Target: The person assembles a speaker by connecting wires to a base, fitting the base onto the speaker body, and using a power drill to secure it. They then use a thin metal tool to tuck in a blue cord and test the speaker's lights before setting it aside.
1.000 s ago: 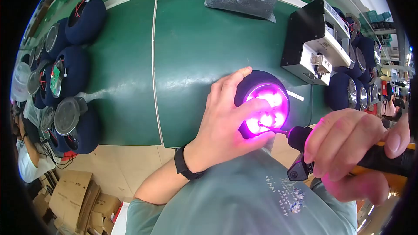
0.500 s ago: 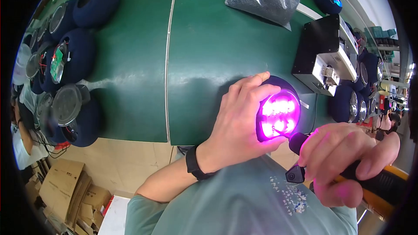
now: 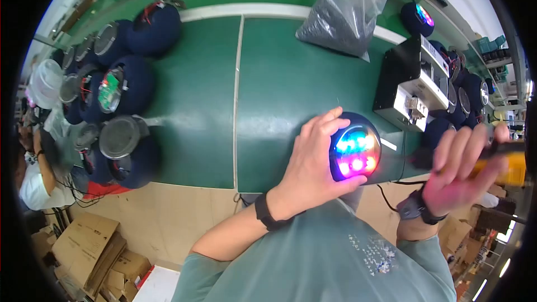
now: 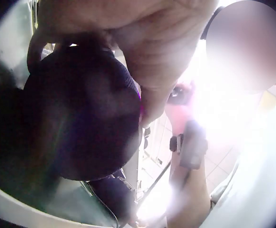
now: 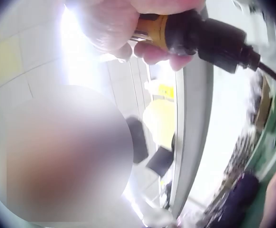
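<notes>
My left hand (image 3: pixel 310 163) grips a round, dark-blue fabric-covered device (image 3: pixel 337 156) near the table's front edge, its fingers over the far side and thumb along the near side. Blue, orange and pink lights glow on the device's round face, which is turned to the right. In the left wrist view the dark rounded back of the device (image 4: pixel 81 118) fills the space under the palm. To the right, my right hand (image 3: pixel 461 170) holds a black-and-yellow electric screwdriver (image 3: pixel 510 170), blurred and apart from the device. The right wrist view shows the screwdriver's black nose and thin bit (image 5: pixel 271 75).
Several similar dark-blue devices (image 3: pixel 137 86) with open faces, wires and clear covers stand at left. At the back lies a plastic bag (image 3: pixel 341 22) of dark small parts. A black-and-silver machine (image 3: pixel 411 86) stands at right, near more devices. Cardboard (image 3: pixel 89 240) lies on the floor.
The screwdriver's bit has left the device's face, and my right hand has drawn back to the right with the tool. The lights have turned from pink to several colours. The head view has shifted.
</notes>
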A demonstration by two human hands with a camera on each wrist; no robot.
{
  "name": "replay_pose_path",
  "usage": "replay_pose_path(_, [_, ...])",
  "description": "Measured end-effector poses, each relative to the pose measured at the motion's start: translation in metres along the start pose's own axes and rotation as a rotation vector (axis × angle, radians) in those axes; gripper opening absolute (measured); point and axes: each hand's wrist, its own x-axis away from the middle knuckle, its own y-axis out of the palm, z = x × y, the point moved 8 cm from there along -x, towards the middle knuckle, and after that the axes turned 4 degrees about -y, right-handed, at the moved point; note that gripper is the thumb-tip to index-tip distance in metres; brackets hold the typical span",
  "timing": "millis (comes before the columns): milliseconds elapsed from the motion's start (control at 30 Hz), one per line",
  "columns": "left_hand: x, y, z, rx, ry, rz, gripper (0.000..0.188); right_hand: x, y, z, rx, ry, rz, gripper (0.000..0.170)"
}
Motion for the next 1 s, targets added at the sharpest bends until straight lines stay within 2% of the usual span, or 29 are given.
replay_pose_path(33, [0.002, 0.001, 0.002, -0.031, 0.025, 0.002, 0.108, -0.008, -0.029, -0.006, 0.094, -0.008, 0.141, 0.031])
replay_pose_path(100, [0.005, 0.000, -0.006, 0.041, -0.081, -0.039, 0.117, -0.031, -0.082, -0.004, 0.237, -0.026, 0.191, 0.030])
replay_pose_path(167, [0.008, -0.004, -0.006, 0.044, -0.129, -0.099, 0.131, -0.045, -0.101, 0.010, 0.117, 0.033, -0.084, 0.033])
replay_pose_path(233, [0.013, -0.009, -0.012, 0.092, -0.203, -0.119, 0.135, -0.023, -0.129, 0.008, 0.498, -0.006, 0.351, 0.039])
replay_pose_path(267, [0.018, -0.012, -0.020, 0.155, -0.275, -0.127, 0.132, 0.006, -0.126, -0.003, 0.653, -0.164, 0.512, 0.043])
replay_pose_path(300, [0.019, -0.018, -0.021, 0.140, -0.265, -0.120, 0.132, 0.033, -0.114, -0.011, 0.884, -0.268, 0.558, 0.043])
replay_pose_path(333, [0.022, -0.022, -0.026, 0.131, -0.297, -0.140, 0.128, 0.080, -0.149, -0.001, 0.989, -0.267, 0.231, 0.056])
replay_pose_path(367, [0.028, -0.024, -0.029, 0.133, -0.341, -0.166, 0.125, 0.093, -0.098, 0.016, 0.977, -0.165, 0.074, 0.080])
replay_pose_path(400, [0.028, -0.032, -0.023, 0.099, -0.282, -0.134, 0.110, 0.094, -0.054, 0.034, 1.071, 0.120, -0.242, 0.108])
replay_pose_path(433, [0.027, -0.038, -0.017, 0.101, -0.260, -0.092, 0.090, 0.094, -0.025, 0.051, 0.943, 0.281, -0.346, 0.125])
replay_pose_path(467, [0.027, -0.040, -0.013, 0.080, -0.242, -0.079, 0.080, 0.100, -0.011, 0.065, 0.976, 0.374, -0.506, 0.133])
replay_pose_path(500, [0.026, -0.041, -0.010, 0.059, -0.220, -0.064, 0.070, 0.105, -0.005, 0.073, 0.897, 0.451, -0.529, 0.133])
replay_pose_path(533, [0.022, -0.045, -0.005, 0.021, -0.156, -0.016, 0.058, 0.102, 0.000, 0.078, 0.979, 0.455, -0.575, 0.131])
replay_pose_path(567, [0.021, -0.046, -0.004, -0.065, -0.189, -0.064, 0.057, 0.101, 0.004, 0.081, 1.057, 0.459, -0.626, 0.130])
replay_pose_path(633, [0.015, -0.048, 0.006, -0.154, 0.033, -0.053, 0.051, 0.099, 0.002, 0.085, 1.048, 0.481, -0.640, 0.128])
replay_pose_path(667, [0.009, -0.052, 0.006, -0.141, 0.021, -0.056, 0.051, 0.098, 0.002, 0.086, 1.030, 0.473, -0.647, 0.127])
replay_pose_path(733, [0.001, -0.051, 0.035, -0.465, 0.317, -0.123, 0.037, 0.098, 0.000, 0.087, 1.029, 0.471, -0.659, 0.126])
replay_pose_path(767, [-0.003, -0.054, 0.037, -0.457, 0.312, -0.126, 0.037, 0.097, 0.000, 0.087, 1.025, 0.450, -0.664, 0.125])
replay_pose_path(833, [-0.006, -0.051, 0.043, -0.498, 0.357, -0.181, 0.024, 0.099, 0.001, 0.087, 1.024, 0.466, -0.658, 0.124])
replay_pose_path(867, [-0.004, -0.049, 0.049, -0.493, 0.357, -0.183, 0.024, 0.100, 0.001, 0.088, 1.044, 0.485, -0.655, 0.124])
replay_pose_path(933, [0.000, -0.050, 0.046, -0.341, 0.122, -0.156, 0.017, 0.100, 0.001, 0.089, 1.068, 0.507, -0.650, 0.124])
replay_pose_path(967, [0.002, -0.049, 0.048, -0.334, 0.122, -0.159, 0.017, 0.101, 0.002, 0.089, 1.074, 0.505, -0.650, 0.124])
replay_pose_path(1000, [0.003, -0.050, 0.037, -0.235, -0.040, -0.163, 0.016, 0.101, 0.002, 0.089, 1.080, 0.504, -0.651, 0.124])
